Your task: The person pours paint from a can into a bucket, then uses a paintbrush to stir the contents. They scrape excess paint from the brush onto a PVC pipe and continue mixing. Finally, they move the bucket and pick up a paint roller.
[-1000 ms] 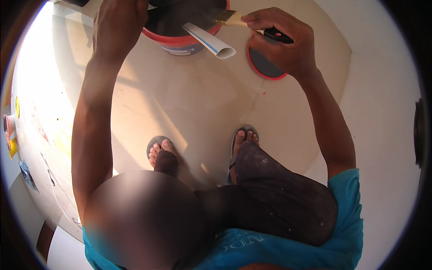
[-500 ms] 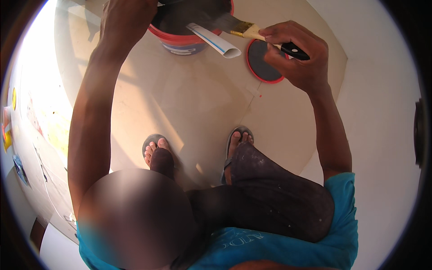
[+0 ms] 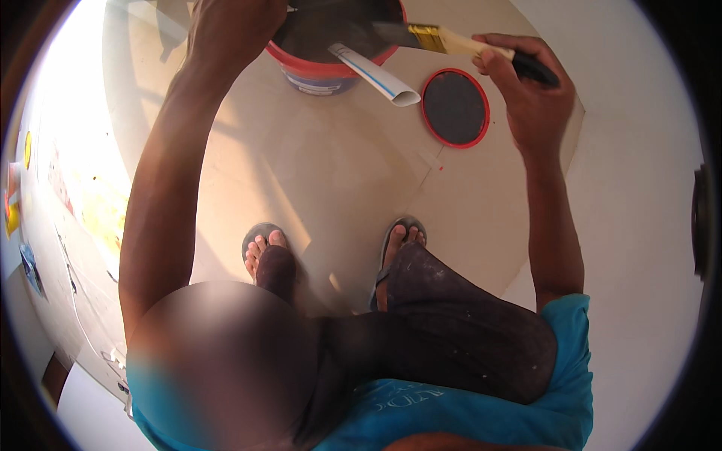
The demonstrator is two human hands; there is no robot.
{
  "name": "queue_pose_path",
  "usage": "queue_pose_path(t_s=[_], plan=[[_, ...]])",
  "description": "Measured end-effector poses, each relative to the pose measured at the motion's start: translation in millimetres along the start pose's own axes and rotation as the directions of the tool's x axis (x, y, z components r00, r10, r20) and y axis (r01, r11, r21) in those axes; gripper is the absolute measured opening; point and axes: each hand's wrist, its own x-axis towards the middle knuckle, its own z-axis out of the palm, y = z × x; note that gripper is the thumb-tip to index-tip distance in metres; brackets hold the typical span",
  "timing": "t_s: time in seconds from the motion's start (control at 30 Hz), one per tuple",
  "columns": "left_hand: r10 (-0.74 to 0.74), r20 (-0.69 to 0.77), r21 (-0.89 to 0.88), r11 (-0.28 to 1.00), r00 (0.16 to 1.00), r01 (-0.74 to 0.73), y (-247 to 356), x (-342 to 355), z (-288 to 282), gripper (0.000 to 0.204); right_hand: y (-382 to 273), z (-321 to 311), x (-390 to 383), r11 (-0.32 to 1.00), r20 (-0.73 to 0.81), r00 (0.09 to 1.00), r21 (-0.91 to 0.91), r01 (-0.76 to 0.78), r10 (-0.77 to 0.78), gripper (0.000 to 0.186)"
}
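Observation:
My right hand grips a paintbrush by its dark handle end. The brush lies nearly level, its dark bristles pointing left over the rim of a red-rimmed bucket. Dark grey material fills much of what shows inside the bucket. A white tube with a blue stripe slants out of it toward me. At the bucket's left side, my left hand is closed, seen from its back. Its fingertips are mostly hidden at the upper edge; a small bright bit shows beside them, too little to name.
A round grey lid with a red rim lies on the beige floor, right of the bucket. A white wall rises at the right. My sandalled feet stand below the bucket. A cable runs along the left.
The paintbrush and my right hand have shifted right, and the brush lies more level. My left hand has also moved right. The bucket and lid sit slightly further right in the picture.

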Motion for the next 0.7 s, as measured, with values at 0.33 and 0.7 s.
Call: queue_pose_path(t_s=[0.33,0.7], plan=[[0.054,-0.037,-0.133,0.989,0.998,-0.058,-12.6,8.5,1.4,0.089,-0.6,23.1,17.2,0.996,-0.184,0.983,0.087,0.016,0.000,0.013],[-0.052,0.011,-0.050,0.997,0.999,0.052,20.3,17.8,2.2,0.076,70.4,125.7,157.3,0.653,0.051,0.819,-0.575,0.492,-0.572,0.025]])
